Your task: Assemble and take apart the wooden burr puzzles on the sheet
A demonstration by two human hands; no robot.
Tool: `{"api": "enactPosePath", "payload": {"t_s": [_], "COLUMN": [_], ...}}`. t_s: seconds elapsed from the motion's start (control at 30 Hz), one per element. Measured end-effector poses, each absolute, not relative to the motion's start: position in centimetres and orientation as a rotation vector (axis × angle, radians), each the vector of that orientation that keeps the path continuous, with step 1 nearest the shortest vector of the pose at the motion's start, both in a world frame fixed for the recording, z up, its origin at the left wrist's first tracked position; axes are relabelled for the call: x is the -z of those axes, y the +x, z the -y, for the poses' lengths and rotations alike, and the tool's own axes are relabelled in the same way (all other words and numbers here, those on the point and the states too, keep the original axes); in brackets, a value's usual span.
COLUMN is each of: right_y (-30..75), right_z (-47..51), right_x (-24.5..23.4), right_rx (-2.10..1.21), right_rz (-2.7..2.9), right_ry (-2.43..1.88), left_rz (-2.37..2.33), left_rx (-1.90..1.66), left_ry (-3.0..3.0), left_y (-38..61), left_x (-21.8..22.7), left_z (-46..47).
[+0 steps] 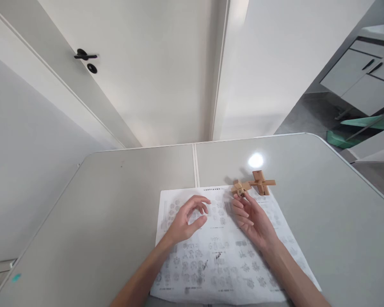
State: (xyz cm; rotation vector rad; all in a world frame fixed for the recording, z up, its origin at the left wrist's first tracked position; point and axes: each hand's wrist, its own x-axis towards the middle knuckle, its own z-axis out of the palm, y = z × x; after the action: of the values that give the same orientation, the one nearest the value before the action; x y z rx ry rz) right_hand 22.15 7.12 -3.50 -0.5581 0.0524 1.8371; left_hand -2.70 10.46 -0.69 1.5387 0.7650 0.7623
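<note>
My left hand (189, 218) hovers over the left part of a printed sheet (217, 232), fingers curved and apart from the thumb, with nothing in them. Fingertips of my right hand (254, 219) grip a small wooden interlocking puzzle (238, 188) at the sheet's far edge. It is made of crossed tan sticks with dark marks on the ends; the fingers cover its near side. Just right of it a second cross-shaped wooden puzzle (261, 182) lies over the sheet's far right corner. Rows of small grey diagrams and lines of print cover the paper.
The grey table (115, 213) has a seam (196, 164) down its middle and a bright light reflection near the far right. Beyond it stand a pale door with a black handle (85, 55), a white cabinet (361, 72) and a green item (342, 138) at right.
</note>
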Motion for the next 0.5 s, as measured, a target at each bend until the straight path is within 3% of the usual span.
{"api": "enactPosePath", "payload": {"t_s": [0.5], "right_y": [20.1], "right_z": [-6.6], "right_x": [2.2], "right_rx": [-1.907], "right_rz": [0.335], "right_ry": [-0.86], "left_rz": [-0.739], "left_rx": [-0.739], "left_ry": [1.503], "left_y": [-2.5], "left_x": [0.8], "left_z": [-10.7]}}
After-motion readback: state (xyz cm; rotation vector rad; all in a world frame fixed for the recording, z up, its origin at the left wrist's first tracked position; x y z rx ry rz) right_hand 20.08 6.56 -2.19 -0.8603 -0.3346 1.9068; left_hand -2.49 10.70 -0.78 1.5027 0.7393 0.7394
